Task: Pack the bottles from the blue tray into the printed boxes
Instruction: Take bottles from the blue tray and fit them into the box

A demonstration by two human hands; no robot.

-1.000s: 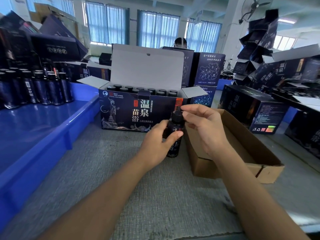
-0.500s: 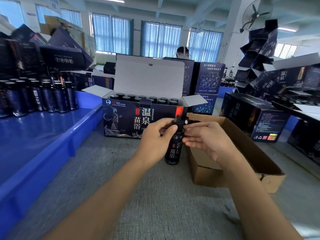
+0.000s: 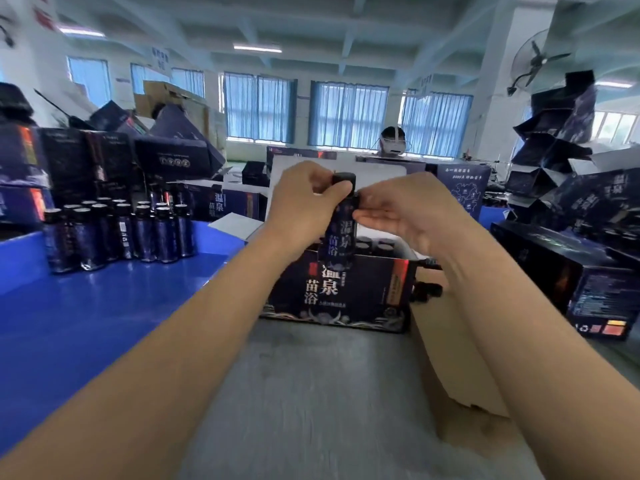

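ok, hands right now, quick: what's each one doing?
Left hand: grips the bottle just under its cap.
Right hand: fingers pinch the same bottle at its neck.

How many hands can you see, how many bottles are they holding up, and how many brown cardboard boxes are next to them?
Hands: 2 (left hand, right hand)
Bottle held up: 1
Brown cardboard box: 1
Total: 4
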